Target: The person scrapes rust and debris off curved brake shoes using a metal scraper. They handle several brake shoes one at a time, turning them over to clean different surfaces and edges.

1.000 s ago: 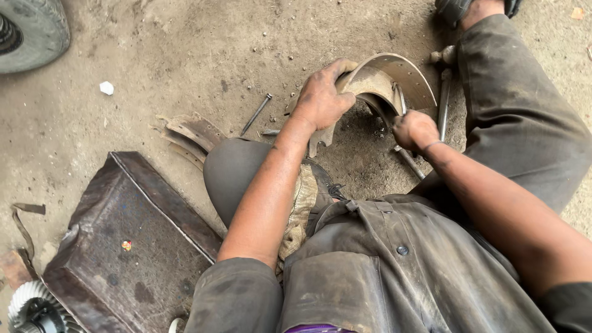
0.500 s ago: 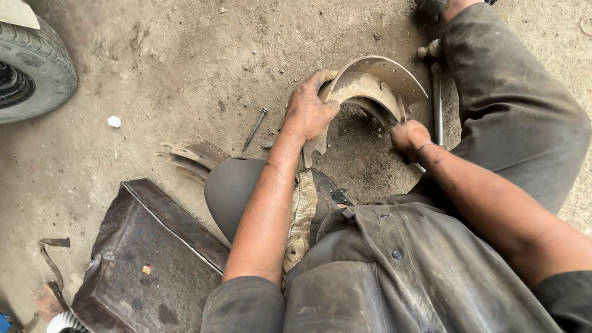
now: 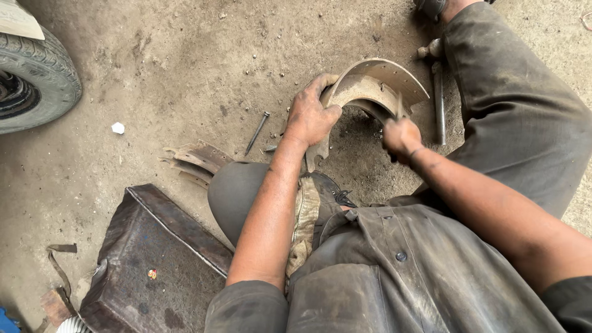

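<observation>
A curved metal brake shoe [image 3: 376, 83] stands on edge on the dirt floor in front of me. My left hand [image 3: 311, 114] grips its left end and holds it upright. My right hand [image 3: 401, 137] is closed around a small metal tool whose tip touches the inner side of the shoe. My legs in dirty grey trousers lie on either side of the shoe.
A hammer [image 3: 436, 92] lies to the right of the shoe, beside my right leg. A long nail [image 3: 256, 132] and worn lining strips [image 3: 194, 161] lie to the left. A dark worn bag [image 3: 154, 259] sits at lower left. A tyre [image 3: 34, 80] stands at far left.
The view has shifted, so the tyre shows more. My right hand has risen from the ground toward the inner side of the shoe. My left hand keeps its grip.
</observation>
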